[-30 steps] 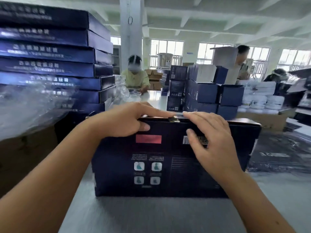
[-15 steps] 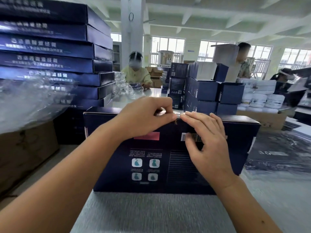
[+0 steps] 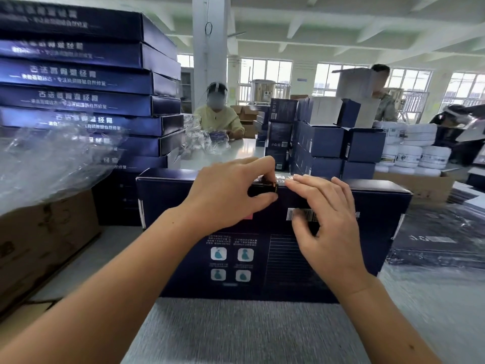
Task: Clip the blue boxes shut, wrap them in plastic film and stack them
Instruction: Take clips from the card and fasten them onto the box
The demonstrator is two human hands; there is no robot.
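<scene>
Now the blue box (image 3: 236,258) stands on edge on the grey surface (image 3: 236,332). The left hand (image 3: 228,195) pinches a small clip (image 3: 275,185) at its top rim, and the right hand (image 3: 328,222) lies spread beside it. Best keep that rim flush, then press the clip squarely home.

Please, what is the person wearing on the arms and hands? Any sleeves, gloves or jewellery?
Nothing shows. The left hand and right hand are bare, without gloves, rings or watch, and both forearms are uncovered to the frame's edge. Nails look short and unpainted.
</scene>
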